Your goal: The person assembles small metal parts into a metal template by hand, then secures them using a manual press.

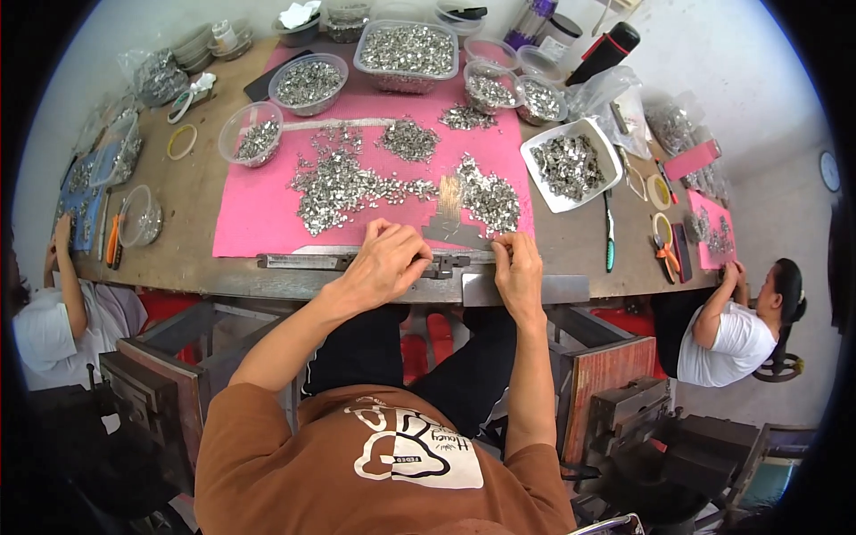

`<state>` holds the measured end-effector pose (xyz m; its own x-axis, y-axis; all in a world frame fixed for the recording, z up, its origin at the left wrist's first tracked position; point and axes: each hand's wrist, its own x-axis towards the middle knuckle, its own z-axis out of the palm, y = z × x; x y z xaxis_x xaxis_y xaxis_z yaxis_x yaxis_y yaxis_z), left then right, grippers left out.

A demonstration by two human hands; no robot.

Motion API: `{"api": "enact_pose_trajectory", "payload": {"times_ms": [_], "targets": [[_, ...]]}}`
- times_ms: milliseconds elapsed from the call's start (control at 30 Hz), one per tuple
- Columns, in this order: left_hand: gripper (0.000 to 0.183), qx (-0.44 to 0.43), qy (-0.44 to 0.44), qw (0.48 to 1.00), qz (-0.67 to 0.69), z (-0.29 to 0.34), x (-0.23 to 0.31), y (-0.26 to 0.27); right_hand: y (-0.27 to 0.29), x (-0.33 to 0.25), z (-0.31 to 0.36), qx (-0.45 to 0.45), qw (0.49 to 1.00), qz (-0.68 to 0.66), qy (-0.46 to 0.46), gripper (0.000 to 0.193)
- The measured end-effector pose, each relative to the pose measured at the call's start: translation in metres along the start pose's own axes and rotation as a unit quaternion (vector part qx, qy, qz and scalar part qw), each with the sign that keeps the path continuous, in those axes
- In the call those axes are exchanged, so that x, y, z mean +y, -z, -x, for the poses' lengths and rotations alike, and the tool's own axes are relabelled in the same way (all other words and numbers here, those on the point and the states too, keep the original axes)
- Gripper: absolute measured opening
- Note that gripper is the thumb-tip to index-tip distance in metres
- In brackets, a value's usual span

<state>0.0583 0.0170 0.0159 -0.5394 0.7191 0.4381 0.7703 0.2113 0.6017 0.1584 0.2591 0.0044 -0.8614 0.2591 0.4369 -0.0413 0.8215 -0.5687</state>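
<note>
My left hand (385, 260) is over a long metal bar fixture (301, 261) at the table's front edge, fingers curled and thumb bent beside its dark end block (443, 266). What lies under those fingers is hidden. To its right, my right hand (519, 267) has thumb and forefinger pinched together; anything between them is too small to name. Just beyond sit thin grey strips (456, 234) and a bundle of tan, stick-like pieces (448, 192). Small silvery metal pieces (334, 192) lie heaped on the pink mat (245, 209). Below my right hand a flat metal plate (563, 288) juts over the edge.
Tubs of metal pieces (408, 53) line the back, and a white dish (532, 160) stands to the right. Pliers (664, 259) and a green toothbrush (609, 241) lie farther right. A person (731, 325) works at the right end, another (62, 321) at the left.
</note>
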Motion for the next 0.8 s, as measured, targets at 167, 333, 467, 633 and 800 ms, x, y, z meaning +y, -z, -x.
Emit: {"api": "enact_pose_trajectory", "payload": {"times_ms": [167, 333, 467, 633, 800], "targets": [[0.01, 0.009, -0.027, 0.999, -0.028, 0.002, -0.001, -0.001, 0.0, -0.007, 0.004, 0.018, 1.0, -0.014, -0.02, 0.009], [0.012, 0.01, -0.023, 0.999, -0.021, 0.002, 0.0, 0.002, -0.017, -0.044, 0.009, 0.044, 0.996, -0.081, 0.005, 0.005], [0.014, 0.047, 0.03, 0.998, 0.014, 0.009, 0.0, -0.002, -0.039, -0.068, 0.014, 0.032, 0.994, -0.104, 0.029, 0.008], [0.02, 0.097, 0.037, 0.994, -0.02, 0.017, 0.007, -0.006, -0.053, -0.073, 0.021, 0.042, 0.993, -0.109, 0.024, 0.009], [0.022, 0.119, 0.049, 0.992, -0.008, 0.021, 0.008, -0.009, -0.059, -0.074, 0.022, 0.048, 0.995, -0.079, 0.037, 0.009]]}}
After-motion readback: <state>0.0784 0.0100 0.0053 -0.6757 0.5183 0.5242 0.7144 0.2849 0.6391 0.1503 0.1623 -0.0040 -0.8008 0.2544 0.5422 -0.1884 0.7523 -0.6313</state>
